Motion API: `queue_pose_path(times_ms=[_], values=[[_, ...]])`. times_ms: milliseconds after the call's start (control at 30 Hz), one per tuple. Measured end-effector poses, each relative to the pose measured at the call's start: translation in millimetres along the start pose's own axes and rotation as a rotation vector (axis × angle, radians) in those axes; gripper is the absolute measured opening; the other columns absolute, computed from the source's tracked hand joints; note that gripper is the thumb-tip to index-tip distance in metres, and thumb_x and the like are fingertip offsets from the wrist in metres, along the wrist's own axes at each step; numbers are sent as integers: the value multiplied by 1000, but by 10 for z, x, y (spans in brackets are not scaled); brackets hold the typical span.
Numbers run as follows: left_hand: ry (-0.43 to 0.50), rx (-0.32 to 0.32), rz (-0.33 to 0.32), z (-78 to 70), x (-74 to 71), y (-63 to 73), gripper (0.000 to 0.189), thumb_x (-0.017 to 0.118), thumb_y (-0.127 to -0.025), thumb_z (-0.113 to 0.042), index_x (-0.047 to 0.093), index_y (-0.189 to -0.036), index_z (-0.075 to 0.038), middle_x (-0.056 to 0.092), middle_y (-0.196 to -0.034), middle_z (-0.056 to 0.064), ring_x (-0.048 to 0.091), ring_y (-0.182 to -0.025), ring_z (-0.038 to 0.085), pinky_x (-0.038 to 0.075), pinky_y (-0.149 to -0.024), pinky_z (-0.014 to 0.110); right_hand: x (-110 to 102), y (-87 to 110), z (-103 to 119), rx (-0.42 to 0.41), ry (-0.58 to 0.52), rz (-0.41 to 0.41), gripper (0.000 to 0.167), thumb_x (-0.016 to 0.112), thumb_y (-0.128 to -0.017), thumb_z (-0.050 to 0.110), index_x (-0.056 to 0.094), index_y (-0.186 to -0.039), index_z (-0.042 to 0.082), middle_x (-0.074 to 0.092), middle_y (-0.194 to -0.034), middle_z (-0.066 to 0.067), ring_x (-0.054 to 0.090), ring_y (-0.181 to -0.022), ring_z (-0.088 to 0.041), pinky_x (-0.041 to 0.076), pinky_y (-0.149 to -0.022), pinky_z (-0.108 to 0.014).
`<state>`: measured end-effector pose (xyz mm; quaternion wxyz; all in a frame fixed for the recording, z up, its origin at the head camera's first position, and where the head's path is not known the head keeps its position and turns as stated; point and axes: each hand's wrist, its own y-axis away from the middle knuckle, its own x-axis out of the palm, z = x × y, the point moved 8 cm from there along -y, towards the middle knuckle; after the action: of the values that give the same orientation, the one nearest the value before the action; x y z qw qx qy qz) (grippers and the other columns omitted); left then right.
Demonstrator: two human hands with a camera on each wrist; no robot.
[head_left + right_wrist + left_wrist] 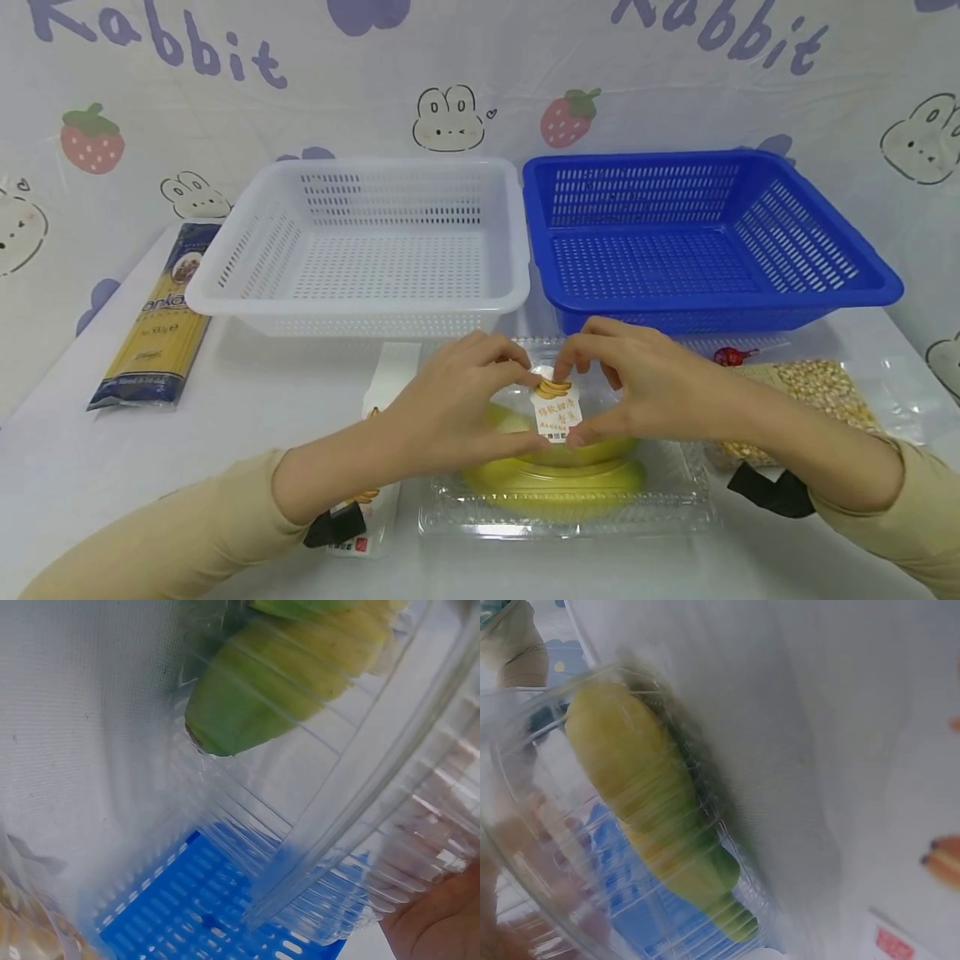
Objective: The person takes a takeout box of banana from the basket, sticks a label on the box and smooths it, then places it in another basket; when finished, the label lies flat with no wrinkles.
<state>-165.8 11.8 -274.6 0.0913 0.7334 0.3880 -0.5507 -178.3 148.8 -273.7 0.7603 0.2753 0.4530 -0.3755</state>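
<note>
Pinching the white banana label (pixel 557 410) by opposite sides between left grip (pixel 468 396) and right grip (pixel 648 382), ideally lining it up squarely over the clear plastic box (pixel 678 471) with bananas (pixel 555 485) just below both, then smoothing outward from the middle to avoid creases.

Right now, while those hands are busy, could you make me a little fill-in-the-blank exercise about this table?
1. At the clear plastic container, the left hand and right hand touch a white label picturing ____.
2. The basket beside the white basket is coloured ____.
3. In the head view, the spaghetti packet lies to the white basket's ____.

Missing words: bananas; blue; left.
</note>
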Motion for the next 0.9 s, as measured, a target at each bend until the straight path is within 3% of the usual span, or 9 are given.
queue_pose_path(times_ms=[233, 433, 667, 800, 900], values=[[-1, 21, -31, 8, -41, 39, 48, 83, -76, -43, 73, -111, -12, 67, -118, 1, 59, -111, 18, 53, -95, 32, -38, 42, -10, 9, 30, -30, 46, 83, -70, 56, 64, -103, 29, 58, -96, 5, 44, -73, -9, 40, -58, -20], [-48, 29, 25, 16, -14, 42, 54, 76, -83, -45, 67, -126, -14, 63, -123, 1, 55, -112, 18, 51, -92, 32, -39, 50, -22, -3, 35, -30, 55, 80, -72, 58, 65, -117, 31, 58, -95, 5, 47, -73, -11, 41, -58, -21], [-102, 15, 79, 41, 37, 38, 59, 69, -87, -49, 60, -136, -18, 58, -127, 2, 51, -113, 21, 46, -96, 43, -37, 52, -26, -20, 38, -20, 67, 77, -72, 63, 61, -130, 33, 54, -92, 5, 47, -73, -11, 40, -57, -20], [-30, 0, 43, 81, -14, 64, 54, 71, -87, -43, 62, -133, -17, 57, -125, 4, 50, -111, 21, 45, -95, 42, -41, 57, -25, -23, 37, -26, 68, 77, -72, 63, 61, -131, 33, 56, -94, 5, 47, -74, -10, 41, -58, -20], [81, -46, -11, 161, -106, 106, 45, 73, -87, -35, 65, -128, -17, 58, -122, 6, 51, -111, 20, 47, -94, 39, -63, 74, -28, -16, 26, -37, 66, 78, -72, 61, 61, -130, 33, 58, -96, 6, 48, -75, -9, 42, -59, -20]])
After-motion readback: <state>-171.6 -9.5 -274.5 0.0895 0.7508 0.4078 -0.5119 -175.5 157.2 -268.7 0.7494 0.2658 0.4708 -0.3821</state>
